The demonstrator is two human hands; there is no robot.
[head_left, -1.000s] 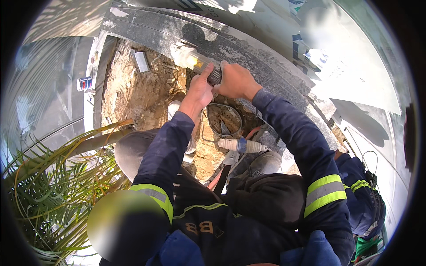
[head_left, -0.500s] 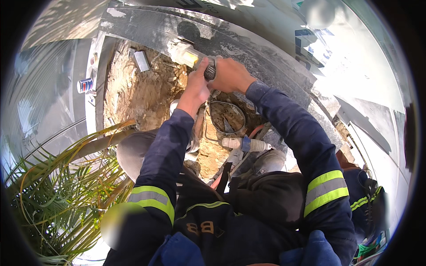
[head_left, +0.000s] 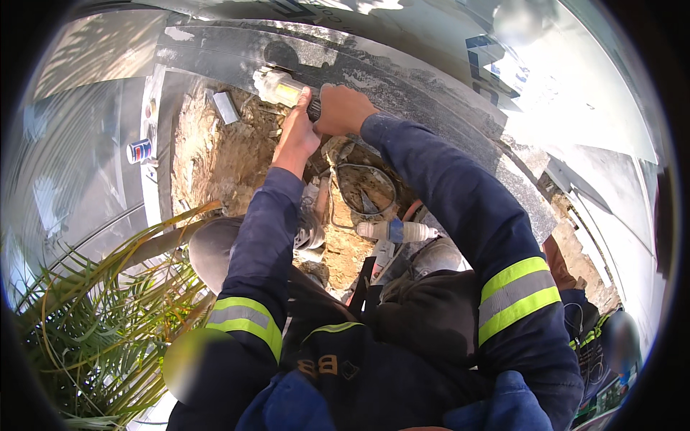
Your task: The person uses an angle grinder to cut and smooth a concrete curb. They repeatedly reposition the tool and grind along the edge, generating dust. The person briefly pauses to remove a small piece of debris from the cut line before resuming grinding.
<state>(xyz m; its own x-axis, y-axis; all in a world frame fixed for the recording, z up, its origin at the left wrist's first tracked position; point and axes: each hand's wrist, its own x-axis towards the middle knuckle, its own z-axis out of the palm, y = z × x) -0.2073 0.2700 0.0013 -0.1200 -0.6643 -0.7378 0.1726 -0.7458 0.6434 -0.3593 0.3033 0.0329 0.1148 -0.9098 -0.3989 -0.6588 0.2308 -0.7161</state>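
Note:
Both of my arms, in dark blue sleeves with yellow reflective bands, reach forward over a dug-out pit of sandy rubble [head_left: 208,154]. My left hand [head_left: 296,133] and my right hand [head_left: 343,109] are closed together round a dark tool handle [head_left: 314,109]. The tool's pale yellowish head [head_left: 279,87] rests against the dark stone slab [head_left: 402,79] at the pit's far edge. Below my hands lie a looped grey cable [head_left: 366,188] and a white and blue plug connector [head_left: 395,231].
A small can [head_left: 139,151] stands on the pale kerb left of the pit. A white block [head_left: 226,106] lies in the rubble. Palm fronds [head_left: 93,316] fill the lower left. Another person in a similar uniform [head_left: 596,337] is at the lower right. My dark bag [head_left: 431,316] hangs below.
My two hands have moved the tool farther forward, up to the slab's edge. The view has tilted slightly with them.

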